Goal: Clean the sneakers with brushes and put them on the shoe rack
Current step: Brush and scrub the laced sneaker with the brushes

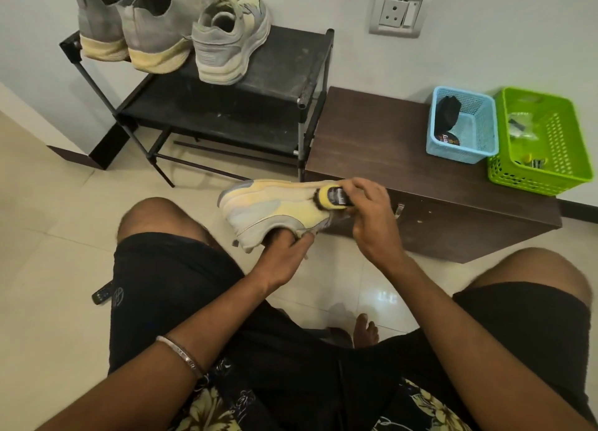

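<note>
So the left hand grips the pale yellow and grey mesh sneaker from underneath, fingers curled into its opening, holding it in the air above the tiled floor, in front of the black metal shoe rack. The right hand has its fingers wrapped round a small yellow-edged black brush, bristles touching the sneaker's upper. Three other greyish sneakers sit on the rack's top shelf.

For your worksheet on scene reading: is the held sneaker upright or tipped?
Tipped: the sneaker lies sideways, sole edge facing away, gripped by the left hand.
</note>
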